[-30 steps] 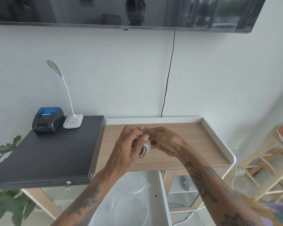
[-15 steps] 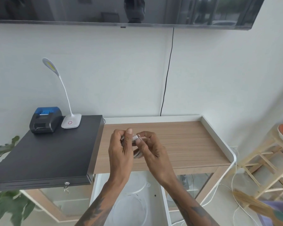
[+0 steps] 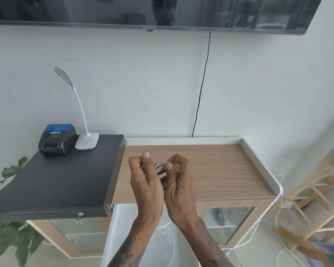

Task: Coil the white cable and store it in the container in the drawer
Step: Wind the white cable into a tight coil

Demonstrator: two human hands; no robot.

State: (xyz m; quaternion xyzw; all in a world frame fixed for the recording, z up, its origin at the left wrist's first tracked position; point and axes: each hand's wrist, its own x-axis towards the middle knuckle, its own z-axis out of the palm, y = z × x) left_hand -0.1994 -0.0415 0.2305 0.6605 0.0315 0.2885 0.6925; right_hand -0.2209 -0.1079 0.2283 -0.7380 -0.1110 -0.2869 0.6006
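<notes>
Hands at mid-frame, head view only. Left hand (image 3: 146,185) and right hand (image 3: 178,186) are raised side by side above the wooden tabletop (image 3: 220,170), both closed around the white cable (image 3: 159,167), which shows as a small bundle of loops between them. Left hand holds the bundle with its thumb upright on top; right fingertips (image 3: 169,166) pinch at the loops' upper edge, seemingly on a loose end, though the end itself is too small to make out.

Below the hands, the white drawer (image 3: 112,228) stands open, with a clear round container (image 3: 169,245) in it, partly hidden by the forearms. Its lid, if any, cannot be told.

Judgement: coiling is nearly finished; the step in hand is securing the tail.
- Keep the left grip firm so the loops stay stacked.
- Wrap or tuck the tail tight with the right fingers; a slack tail would let the coil spring apart.
- Keep the bundle compact enough to pass the container's mouth.
- Lower it straight down; the drawer lies directly beneath.

Black cash drawer (image 3: 56,180) at left is well clear.
</notes>
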